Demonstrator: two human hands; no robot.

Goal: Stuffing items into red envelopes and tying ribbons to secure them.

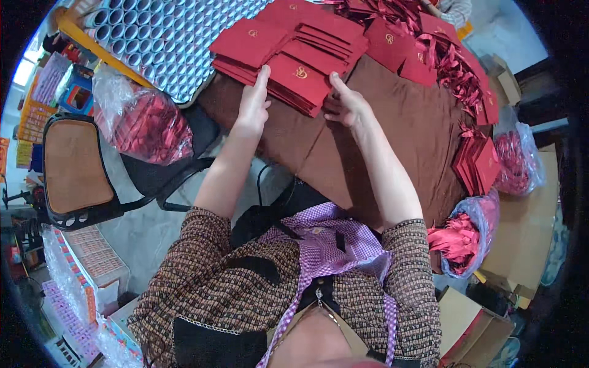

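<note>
Flat red paper pieces with gold emblems, looking like folded gift bags, lie in overlapping piles on a brown cloth-covered table. Both hands flank the nearest stack of red bags [300, 80]. At its left edge is my left hand [254, 101], thumb stretched along the side and the other fingers curled. My right hand [348, 105] closes around the right corner, thumb above and fingers bent by the lower edge. Another pile of red bags [248, 42] touches the stack at the back left. Parts of the fingers are hidden.
A tray of white tubes [144, 43] with a yellow edge stands at the back left. Red bags with ribbons [451, 80] heap along the right. Plastic sacks of red ribbons [469, 236] hang beside the table. A brown-backed chair [78, 162] stands left; cardboard boxes [518, 221] right.
</note>
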